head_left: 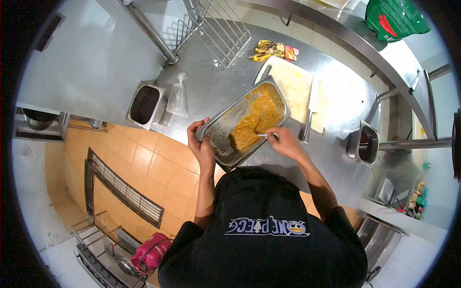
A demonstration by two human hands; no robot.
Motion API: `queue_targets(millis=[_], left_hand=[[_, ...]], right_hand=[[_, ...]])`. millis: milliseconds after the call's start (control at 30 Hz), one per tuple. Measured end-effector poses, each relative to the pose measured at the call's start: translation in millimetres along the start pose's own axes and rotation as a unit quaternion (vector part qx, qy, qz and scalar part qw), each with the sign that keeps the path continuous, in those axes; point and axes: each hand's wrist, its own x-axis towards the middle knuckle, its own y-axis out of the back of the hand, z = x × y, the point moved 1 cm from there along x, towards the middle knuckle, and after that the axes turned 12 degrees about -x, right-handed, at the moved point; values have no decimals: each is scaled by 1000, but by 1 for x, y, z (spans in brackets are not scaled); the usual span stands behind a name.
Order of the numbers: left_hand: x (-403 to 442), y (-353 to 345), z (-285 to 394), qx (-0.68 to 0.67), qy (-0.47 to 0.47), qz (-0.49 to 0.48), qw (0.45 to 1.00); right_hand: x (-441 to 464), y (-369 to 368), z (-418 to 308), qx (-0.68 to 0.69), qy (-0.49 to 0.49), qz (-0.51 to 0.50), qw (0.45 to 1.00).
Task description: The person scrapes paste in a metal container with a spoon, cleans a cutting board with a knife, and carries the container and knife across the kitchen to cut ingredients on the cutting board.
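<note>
A long metal pan (217, 126) lies at a slant in front of me, holding an orange-yellow mash (254, 120) along its right part. My left hand (202, 146) grips the pan's left end, fingers over the rim. My right hand (284, 142) is closed round the handle of a metal utensil (262, 135), whose far end is hidden in the mash. Behind the pan's right end is a stained white cutting board (292, 91). On the board's right side rests a knife (313, 98) with its handle toward me.
Peels (267, 50) and a red packet (291, 53) lie behind the board. A wire rack (216, 33), a clear plastic bag (178, 98) and a dark-filled container (145, 103) are at left. Another metal container (363, 144) is at right. A green bag (391, 20) sits on the upper shelf.
</note>
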Motion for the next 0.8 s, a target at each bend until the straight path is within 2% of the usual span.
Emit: queue_targets(millis=[233, 300, 333, 400, 433, 500, 633, 800], left_hand=[[1, 0, 0, 16, 3, 0, 1000], [0, 0, -1, 15, 1, 2, 1000], [-1, 1, -1, 26, 2, -1, 1000], [-2, 1, -1, 34, 4, -2, 999], [-4, 2, -1, 34, 6, -1, 999], [-5, 0, -2, 30, 5, -3, 1000], [-5, 0, -1, 15, -2, 5, 1000], [-5, 1, -3, 8, -5, 2, 1000]], right_hand=[[-7, 25, -28, 79, -31, 40, 996], [-8, 28, -25, -123, 10, 51, 991], [-6, 35, -22, -123, 8, 52, 991], [5, 60, -8, -214, -67, 119, 967], [7, 64, -1, -214, -68, 117, 967], [12, 76, 9, -238, -52, 185, 952], [19, 86, 14, -221, -53, 195, 954], [22, 66, 24, -246, -78, 131, 957]])
